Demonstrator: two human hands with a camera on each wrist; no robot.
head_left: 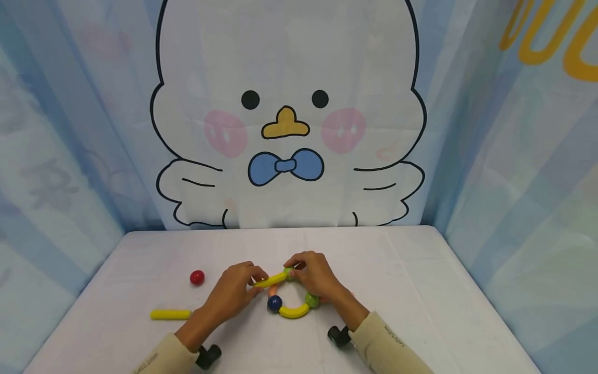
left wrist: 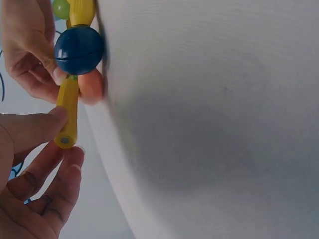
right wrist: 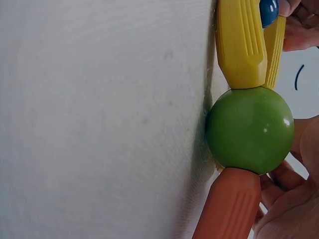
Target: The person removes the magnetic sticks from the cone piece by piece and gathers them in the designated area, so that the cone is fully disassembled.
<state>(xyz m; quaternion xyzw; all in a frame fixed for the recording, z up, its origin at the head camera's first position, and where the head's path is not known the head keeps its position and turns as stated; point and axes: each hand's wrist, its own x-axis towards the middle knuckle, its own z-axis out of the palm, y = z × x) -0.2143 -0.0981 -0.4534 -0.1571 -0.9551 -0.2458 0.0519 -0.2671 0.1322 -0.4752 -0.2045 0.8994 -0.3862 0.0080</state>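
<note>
Two hands meet over a ring of rods and balls at desk centre. Left hand pinches the yellow rod's left end; right hand grips the far green ball at its right end. Rod axis runs left-right, between both hands.

On the table, your left hand and right hand meet over a ring of rods and balls. The top rod lies between your hands, one ball just below it, the curved rod nearest you. A loose rod lies well left; a loose ball sits behind it.
</note>
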